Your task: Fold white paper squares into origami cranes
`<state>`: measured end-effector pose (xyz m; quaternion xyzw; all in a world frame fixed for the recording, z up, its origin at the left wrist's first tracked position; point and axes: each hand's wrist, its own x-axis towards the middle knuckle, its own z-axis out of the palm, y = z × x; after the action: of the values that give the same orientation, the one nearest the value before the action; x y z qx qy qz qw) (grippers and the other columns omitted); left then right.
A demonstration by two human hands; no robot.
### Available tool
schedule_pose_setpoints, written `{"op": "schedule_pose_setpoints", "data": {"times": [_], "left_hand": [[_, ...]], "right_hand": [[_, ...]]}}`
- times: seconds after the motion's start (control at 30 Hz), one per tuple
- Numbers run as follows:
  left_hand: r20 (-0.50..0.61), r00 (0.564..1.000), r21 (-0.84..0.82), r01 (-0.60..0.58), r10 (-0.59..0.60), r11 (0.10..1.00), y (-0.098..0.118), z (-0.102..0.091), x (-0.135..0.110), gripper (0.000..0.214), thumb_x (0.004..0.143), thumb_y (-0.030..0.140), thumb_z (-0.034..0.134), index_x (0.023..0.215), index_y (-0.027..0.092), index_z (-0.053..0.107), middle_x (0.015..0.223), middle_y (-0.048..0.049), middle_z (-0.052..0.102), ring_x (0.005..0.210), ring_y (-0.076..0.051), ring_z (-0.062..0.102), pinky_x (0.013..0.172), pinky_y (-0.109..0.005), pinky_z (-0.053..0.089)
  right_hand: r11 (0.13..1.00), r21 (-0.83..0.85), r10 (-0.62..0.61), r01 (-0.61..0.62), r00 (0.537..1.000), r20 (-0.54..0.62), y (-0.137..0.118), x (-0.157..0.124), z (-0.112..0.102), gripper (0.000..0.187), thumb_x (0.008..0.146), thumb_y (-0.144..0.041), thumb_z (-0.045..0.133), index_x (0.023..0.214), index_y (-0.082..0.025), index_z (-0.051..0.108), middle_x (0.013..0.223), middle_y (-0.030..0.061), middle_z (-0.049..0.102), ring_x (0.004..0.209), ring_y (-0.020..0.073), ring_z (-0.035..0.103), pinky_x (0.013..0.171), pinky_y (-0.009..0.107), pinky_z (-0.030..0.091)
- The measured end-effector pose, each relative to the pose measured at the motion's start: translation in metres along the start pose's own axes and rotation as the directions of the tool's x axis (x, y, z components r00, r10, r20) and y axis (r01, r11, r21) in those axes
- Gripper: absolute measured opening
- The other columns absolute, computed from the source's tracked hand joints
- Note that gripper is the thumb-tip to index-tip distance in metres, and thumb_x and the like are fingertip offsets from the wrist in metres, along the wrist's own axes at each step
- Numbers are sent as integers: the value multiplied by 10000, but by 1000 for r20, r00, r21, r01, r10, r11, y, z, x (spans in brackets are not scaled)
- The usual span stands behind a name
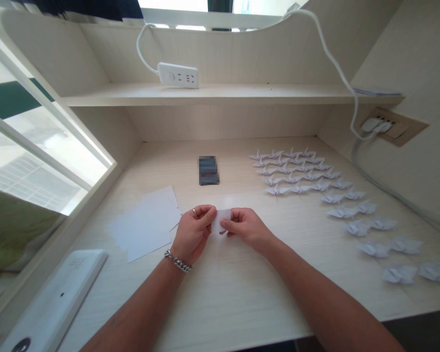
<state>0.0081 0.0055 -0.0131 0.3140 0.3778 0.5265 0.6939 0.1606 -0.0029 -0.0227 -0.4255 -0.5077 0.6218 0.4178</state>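
Between my two hands, over the middle of the desk, is a small folded piece of white paper [222, 218]. My left hand [195, 230], with a ring and a chain bracelet, pinches its left edge. Thumb and fingers of my right hand [247, 227] grip the right side. The fingers cover part of the paper, so its exact fold is hard to make out. Just left of my left hand lie loose white paper sheets [146, 222], overlapping. Rows of folded white paper cranes [300, 176] stand on the right side of the desk.
A dark, pixelated rectangular object [209, 170] lies beyond my hands. On the shelf [242, 93] above sits a white power strip [178, 75]. White cables run down the right to a wall socket [396, 126]. At the lower left is a long white device [55, 298].
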Motion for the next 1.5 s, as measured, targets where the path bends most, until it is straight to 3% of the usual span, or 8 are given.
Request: {"op": "schedule_pose_setpoints", "data": {"times": [0.2,0.4,0.7,0.9,1.1,1.23,1.37,1.5], "left_hand": [[-67,997,-39,-48,45,998,1,1,0,353,569,180,845,844,133,629,636,14,649,562,-77,580,551,-190,454],[-58,996,45,-71,73,996,0,3,-3,320,564,160,841,796,122,625,626,13,653,563,-62,582,555,-161,444],[-4,999,-19,-42,42,999,2,4,-3,324,596,167,824,856,127,635,680,-1,668,581,-68,582,572,-180,450],[-76,996,22,-41,43,999,3,2,-1,378,592,173,827,900,134,611,661,-1,674,577,-76,585,578,-191,446],[-81,989,254,-101,125,962,4,-1,0,379,582,211,830,869,142,591,655,8,680,607,-90,601,598,-194,442],[-60,996,395,-43,72,918,4,-2,-1,383,576,236,826,858,142,584,629,-8,684,582,-110,599,589,-218,438],[-87,996,297,32,-7,954,6,0,-1,461,536,236,842,883,157,550,590,15,657,511,-108,567,527,-222,398],[-132,991,193,19,7,981,13,-2,0,502,517,213,852,897,157,529,598,29,644,523,-100,565,529,-216,400]], "right_hand": [[997,48,-55,55,999,-5,1,1,1,311,660,-434,761,680,-152,631,648,3,623,595,112,541,581,245,438],[985,156,-44,69,986,-161,-3,1,7,275,620,-378,793,656,-157,634,565,-27,573,524,89,470,516,231,363],[887,457,96,-61,994,-54,-8,-1,5,271,591,-362,813,638,-163,635,628,-15,584,586,103,520,559,235,427],[926,376,67,-23,992,-104,-7,0,3,233,626,-342,780,647,-167,628,648,-17,574,625,113,528,584,247,436],[999,34,-25,30,991,-131,3,4,0,198,696,-356,697,697,-166,642,654,-8,594,615,123,518,581,259,411],[985,-160,-92,70,987,-130,5,6,1,143,704,-285,653,630,-167,622,600,-23,568,574,107,472,540,240,350],[998,-61,7,-14,994,-111,-1,5,1,67,658,-216,611,606,-175,616,548,-32,541,538,110,472,512,234,349],[997,59,62,-58,996,-65,-9,1,-9,58,632,-201,611,594,-159,606,526,-10,573,520,117,514,542,248,396]]}}
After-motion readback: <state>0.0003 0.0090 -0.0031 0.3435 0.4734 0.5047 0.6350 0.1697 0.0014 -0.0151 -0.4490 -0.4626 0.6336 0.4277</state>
